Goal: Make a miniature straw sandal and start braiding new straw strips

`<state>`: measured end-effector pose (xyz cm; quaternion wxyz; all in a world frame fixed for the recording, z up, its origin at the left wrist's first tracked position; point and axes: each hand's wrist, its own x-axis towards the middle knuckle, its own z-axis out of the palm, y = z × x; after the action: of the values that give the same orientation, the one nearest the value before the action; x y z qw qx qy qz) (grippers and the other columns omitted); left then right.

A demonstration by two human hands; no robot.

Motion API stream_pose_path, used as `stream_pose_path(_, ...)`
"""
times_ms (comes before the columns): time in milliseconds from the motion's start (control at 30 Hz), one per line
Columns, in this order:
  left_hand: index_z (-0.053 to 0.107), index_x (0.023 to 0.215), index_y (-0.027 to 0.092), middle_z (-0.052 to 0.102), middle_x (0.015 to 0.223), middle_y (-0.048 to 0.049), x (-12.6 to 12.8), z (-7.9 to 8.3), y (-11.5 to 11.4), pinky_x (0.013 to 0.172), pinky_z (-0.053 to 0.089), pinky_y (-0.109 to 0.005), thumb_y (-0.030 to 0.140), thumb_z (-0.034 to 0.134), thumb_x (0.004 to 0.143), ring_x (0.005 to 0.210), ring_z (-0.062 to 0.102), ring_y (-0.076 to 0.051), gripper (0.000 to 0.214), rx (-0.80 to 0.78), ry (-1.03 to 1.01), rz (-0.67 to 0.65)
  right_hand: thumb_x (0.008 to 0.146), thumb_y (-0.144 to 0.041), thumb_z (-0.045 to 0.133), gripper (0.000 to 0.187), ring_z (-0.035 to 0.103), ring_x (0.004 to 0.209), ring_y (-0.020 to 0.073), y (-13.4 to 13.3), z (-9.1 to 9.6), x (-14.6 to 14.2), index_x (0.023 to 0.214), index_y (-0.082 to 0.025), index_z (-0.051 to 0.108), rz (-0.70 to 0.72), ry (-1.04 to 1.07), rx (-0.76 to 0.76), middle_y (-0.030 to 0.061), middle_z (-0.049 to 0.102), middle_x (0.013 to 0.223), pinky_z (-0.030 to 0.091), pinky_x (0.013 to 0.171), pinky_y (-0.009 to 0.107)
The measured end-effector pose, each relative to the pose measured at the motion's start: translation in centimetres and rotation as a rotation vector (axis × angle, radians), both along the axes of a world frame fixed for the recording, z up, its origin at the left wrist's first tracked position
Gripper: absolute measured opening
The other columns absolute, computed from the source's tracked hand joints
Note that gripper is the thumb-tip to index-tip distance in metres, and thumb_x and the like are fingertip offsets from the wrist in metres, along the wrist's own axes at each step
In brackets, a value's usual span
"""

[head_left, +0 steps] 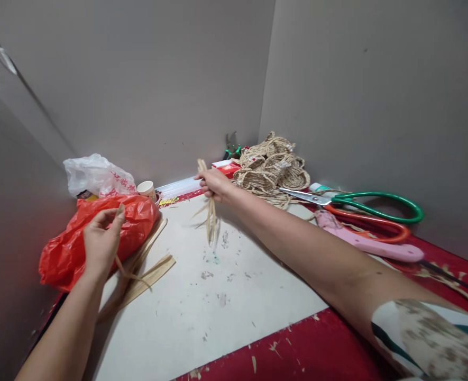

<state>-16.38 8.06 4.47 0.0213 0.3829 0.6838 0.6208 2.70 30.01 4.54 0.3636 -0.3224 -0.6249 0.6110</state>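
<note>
My right hand [214, 183] is closed round a small bundle of pale dried husk strips [211, 219], raised over the far part of the white board [234, 275]. The bundle's short end sticks up above my fingers and its loose strips hang below. My left hand [102, 241] is in front of a red plastic bag [138, 214], its thumb and forefinger curled together. Whatever they pinch, if anything, is too small to make out. Beside my left wrist lie wider dried husk pieces [150, 278], with a narrow strip curling across them, partly hidden by that hand.
Coiled straw rope pieces [273, 166] are heaped at the back right. Large scissors [360, 206] with green and orange handles lie near a pink-handled tool [364, 243]. A paper cup [146, 189], clear sticks [182, 188] and a white plastic bag [97, 174] stand along the back wall.
</note>
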Motion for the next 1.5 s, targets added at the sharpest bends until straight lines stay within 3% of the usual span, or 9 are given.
stream_pose_path(67, 0.071, 0.09, 0.02, 0.069, 0.09, -0.0063, -0.8, 0.7, -0.5, 0.079, 0.048, -0.034, 0.03, 0.075, 0.068, 0.087, 0.063, -0.025, 0.024, -0.097, 0.268, 0.15, 0.09, -0.01, 0.039, 0.018, 0.022, 0.043, 0.0069, -2.3, 0.7, -0.6, 0.075, -0.017, 0.046, 0.134, -0.005, -0.12, -0.0079, 0.024, 0.053, 0.022, 0.044, 0.02)
stream_pose_path(133, 0.069, 0.105, 0.019, 0.065, 0.117, -0.0116, -0.9, 1.0, -0.7, 0.102, 0.036, -0.046, 0.025, 0.077, 0.066, 0.118, 0.053, -0.035, 0.04, -0.093, 0.475, 0.243, 0.091, -0.01, 0.04, 0.018, 0.023, 0.042, 0.0058, -4.6, 0.9, -1.2, 0.075, -0.015, 0.049, 0.255, 0.013, -0.222, -0.0076, 0.028, 0.052, 0.023, 0.042, 0.019)
stream_pose_path(233, 0.064, 0.118, 0.018, 0.053, 0.138, -0.0131, 1.1, 0.5, -0.3, 0.114, 0.021, -0.044, 0.025, 0.076, 0.069, 0.135, 0.037, -0.035, 0.051, 0.062, 0.488, 0.153, 0.091, -0.011, 0.041, 0.018, 0.03, 0.042, 0.0053, -7.7, 0.3, -2.0, 0.077, -0.014, 0.05, 0.484, 0.153, -0.477, -0.0067, 0.033, 0.052, 0.029, 0.042, 0.017)
stream_pose_path(367, 0.072, 0.09, 0.017, 0.069, 0.091, -0.0081, 4.8, -1.3, 0.7, 0.083, 0.049, -0.032, 0.041, 0.073, 0.075, 0.09, 0.064, -0.022, 0.029, -0.004, -0.163, -0.31, 0.092, -0.012, 0.044, 0.015, 0.045, 0.047, 0.0074, -10.3, -1.5, -2.6, 0.081, -0.013, 0.054, 0.661, 0.244, -0.597, -0.0037, 0.046, 0.056, 0.042, 0.047, 0.019)
stream_pose_path(500, 0.067, 0.079, 0.015, 0.056, 0.06, 0.0021, 6.3, -3.1, 1.1, 0.05, 0.046, -0.021, 0.04, 0.078, 0.07, 0.051, 0.051, -0.009, 0.029, -0.057, -0.596, -0.551, 0.093, -0.01, 0.042, 0.018, 0.05, 0.046, 0.0085, -11.1, -2.9, -3.0, 0.078, -0.013, 0.051, 0.705, 0.174, -0.58, -0.0022, 0.052, 0.057, 0.048, 0.047, 0.021)
stream_pose_path(767, 0.062, 0.074, 0.017, 0.049, 0.05, 0.0049, 5.1, -3.5, 1.3, 0.042, 0.044, -0.023, 0.034, 0.075, 0.072, 0.04, 0.048, -0.01, 0.021, 0.006, -0.709, -0.585, 0.098, -0.015, 0.035, 0.025, 0.063, 0.054, 0.013, -10.5, -3.5, -2.9, 0.086, -0.01, 0.056, 0.867, 0.072, -0.578, 0.0036, 0.062, 0.062, 0.054, 0.052, 0.024)
stream_pose_path(967, 0.072, 0.086, 0.016, 0.071, 0.08, -0.0064, 4.5, -3.4, 1.7, 0.055, 0.052, -0.026, 0.03, 0.076, 0.068, 0.065, 0.065, -0.017, 0.024, 0.018, -0.732, -0.462, 0.099, -0.015, 0.03, 0.032, 0.065, 0.055, 0.0142, -10.5, -3.9, -3.0, 0.087, -0.008, 0.059, 0.936, 0.033, -0.598, 0.0072, 0.066, 0.066, 0.055, 0.056, 0.026)
stream_pose_path(1233, 0.072, 0.084, 0.014, 0.072, 0.077, -0.0061, 4.9, -3.5, 1.6, 0.04, 0.044, -0.024, 0.033, 0.081, 0.063, 0.042, 0.05, -0.009, 0.03, 0.001, -0.735, -0.471, 0.099, -0.019, 0.035, 0.03, 0.066, 0.056, 0.0145, -10.3, -4.5, -3.1, 0.088, -0.008, 0.061, 0.963, 0.047, -0.615, 0.009, 0.068, 0.07, 0.056, 0.059, 0.028)
stream_pose_path(1500, 0.071, 0.083, 0.011, 0.072, 0.073, -0.0078, 4.0, -4.0, 1.9, 0.055, 0.053, -0.027, 0.03, 0.084, 0.058, 0.063, 0.067, -0.019, 0.034, 0.081, -0.732, -0.425, 0.096, -0.019, 0.048, 0.027, 0.061, 0.05, 0.0094, -10.6, -5.0, -3.6, 0.074, -0.009, 0.06, 0.713, 0.043, -0.28, 0.0028, 0.063, 0.063, 0.051, 0.052, 0.021)
